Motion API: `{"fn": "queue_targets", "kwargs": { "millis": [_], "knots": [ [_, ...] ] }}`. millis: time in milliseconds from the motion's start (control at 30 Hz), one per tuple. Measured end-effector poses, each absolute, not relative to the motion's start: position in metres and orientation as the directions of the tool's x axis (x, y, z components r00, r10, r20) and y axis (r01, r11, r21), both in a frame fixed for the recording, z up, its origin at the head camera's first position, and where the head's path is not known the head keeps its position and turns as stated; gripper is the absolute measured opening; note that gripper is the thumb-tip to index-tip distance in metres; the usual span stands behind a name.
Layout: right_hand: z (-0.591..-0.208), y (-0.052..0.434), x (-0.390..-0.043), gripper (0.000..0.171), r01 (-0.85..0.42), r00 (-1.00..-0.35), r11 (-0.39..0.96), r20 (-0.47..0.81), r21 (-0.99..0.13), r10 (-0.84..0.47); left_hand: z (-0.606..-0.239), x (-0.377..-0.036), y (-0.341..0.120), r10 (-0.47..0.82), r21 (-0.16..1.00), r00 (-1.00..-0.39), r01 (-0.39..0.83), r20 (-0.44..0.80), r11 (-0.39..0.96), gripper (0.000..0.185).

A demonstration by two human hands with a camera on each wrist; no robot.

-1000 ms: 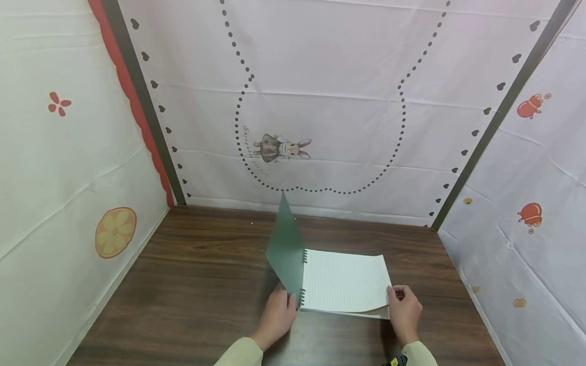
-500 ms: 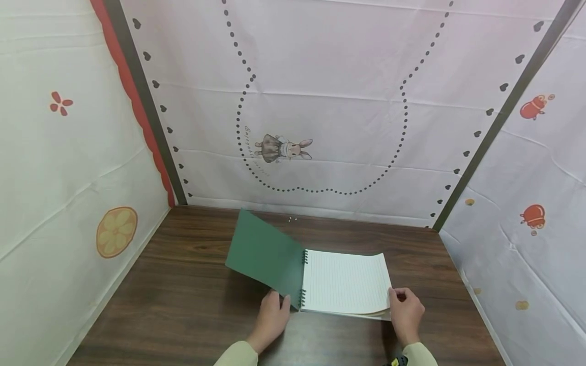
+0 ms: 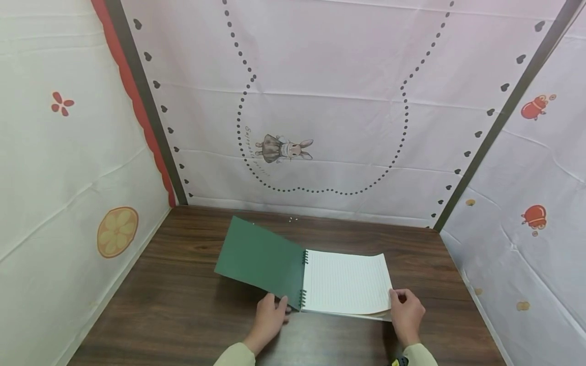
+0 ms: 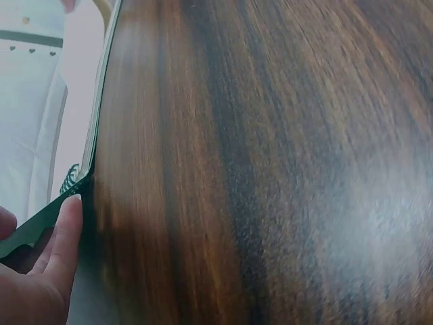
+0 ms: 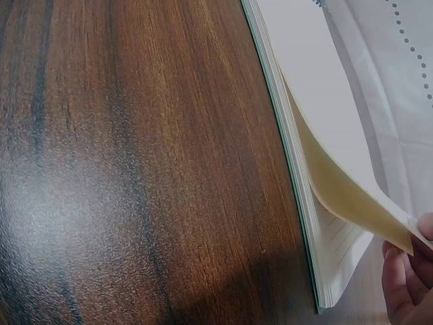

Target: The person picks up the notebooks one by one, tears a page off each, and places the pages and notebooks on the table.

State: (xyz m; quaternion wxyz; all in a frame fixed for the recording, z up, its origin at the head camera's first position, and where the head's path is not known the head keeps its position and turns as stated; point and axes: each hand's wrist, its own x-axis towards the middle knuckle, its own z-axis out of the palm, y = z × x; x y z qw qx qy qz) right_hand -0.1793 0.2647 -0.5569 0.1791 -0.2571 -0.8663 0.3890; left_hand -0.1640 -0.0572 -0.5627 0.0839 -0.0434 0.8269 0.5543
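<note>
From the head view, I see the green cover (image 3: 258, 262) has swung down leftward, nearly flat; my left hand (image 3: 270, 317) pinches its near corner on the table (image 3: 183, 305). Left wrist: fingers (image 4: 64, 237) pinch that corner. Right wrist: my right hand (image 5: 406, 284) lifts the top pages (image 5: 345, 196), ready for turning.

Glossy dark wood-grain table (image 3: 192, 310), matt green notebook cover (image 3: 258, 259), lined paper pages (image 3: 345, 282), creased cloth walls (image 3: 320, 76)

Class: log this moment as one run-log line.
left hand: holds green cover | right hand: lifts page corner | notebook: open on table
</note>
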Motion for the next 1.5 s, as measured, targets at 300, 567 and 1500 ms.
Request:
{"fn": "queue_targets", "kwargs": {
  "millis": [300, 567, 1500],
  "knots": [
    [-0.558, 0.265, -0.180, 0.022, 0.303, -0.804, 0.570, 0.116, -0.764, 0.583, -0.570, -0.165, -0.062, 0.016, 0.933, -0.956, -0.282, -0.293, 0.224, 0.038],
    [-0.557, 0.265, -0.180, 0.021, 0.301, -0.800, 0.569, 0.122, -0.765, 0.587, -0.574, -0.167, -0.064, 0.037, 0.939, -0.939, -0.340, -0.341, 0.047, 0.032],
    [-0.549, 0.266, -0.186, 0.041, 0.301, -0.887, 0.616, 0.023, -0.728, 0.461, -0.580, -0.164, -0.080, 0.220, 0.840, -0.838, -0.531, -0.499, -0.116, 0.049]
  ]
}}
